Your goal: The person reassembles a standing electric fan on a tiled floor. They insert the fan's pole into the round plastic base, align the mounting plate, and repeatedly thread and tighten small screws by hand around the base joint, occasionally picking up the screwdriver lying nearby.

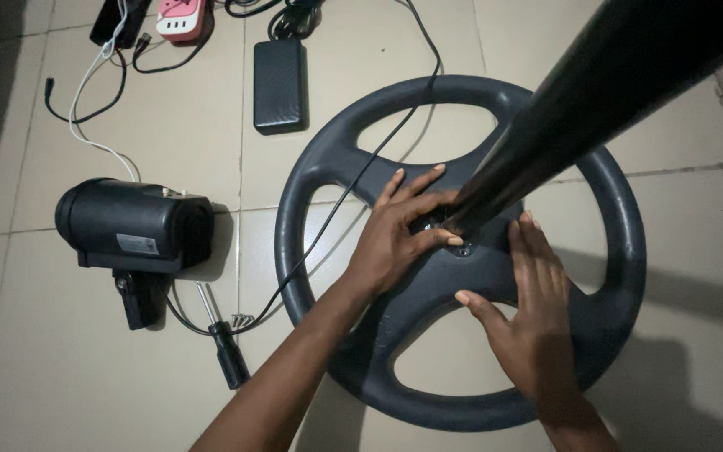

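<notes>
Both hands (462, 285) rest flat on round base (353, 167) beside pole (579, 92).

Both bare forearms reach in from the bottom edge. The left hand (395, 238) lies palm down, wrist bent slightly, fingers spread and pointing up and right, with the fingertips curled a little at the middle. The right hand (533, 314) lies flat, fingers together and pointing up, thumb stretched out to the left. Neither hand seems to grip anything, though the light is dim.
</notes>
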